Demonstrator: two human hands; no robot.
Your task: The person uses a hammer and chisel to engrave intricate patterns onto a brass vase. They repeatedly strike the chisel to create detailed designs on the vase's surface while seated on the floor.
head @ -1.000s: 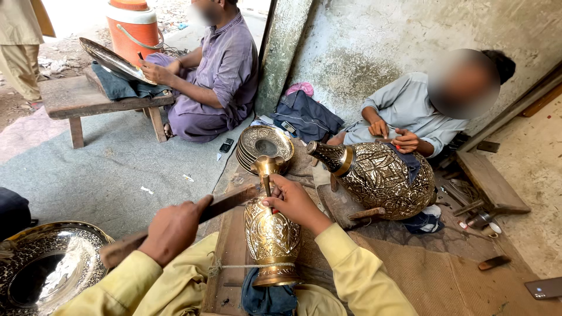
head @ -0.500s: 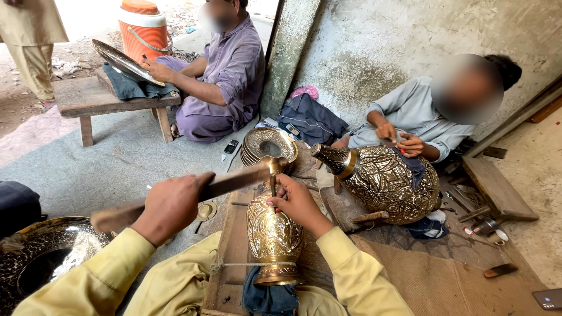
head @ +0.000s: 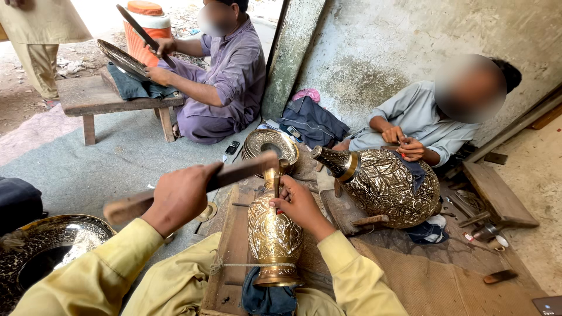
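My left hand (head: 178, 196) grips a long flat wooden mallet (head: 240, 172), raised level above the work. My right hand (head: 298, 202) pinches a thin metal chisel (head: 276, 186) upright against the shoulder of a small engraved brass vase (head: 274, 237). The vase lies on a wooden work board (head: 231, 246), tied down by a cord, with dark cloth under its foot. The mallet's head hovers just above the chisel's top.
A person at right works a large engraved brass vase (head: 392, 187). Another person sits at a wooden bench (head: 99, 96) with a metal tray (head: 123, 58) and a stick. A stack of brass plates (head: 270, 145), an engraved tray (head: 52, 248) and loose tools (head: 483, 225) lie around.
My left hand has swung the mallet upward and toward the chisel's top. My right hand stays on the chisel at the vase. The seated person at the bench has raised a stick.
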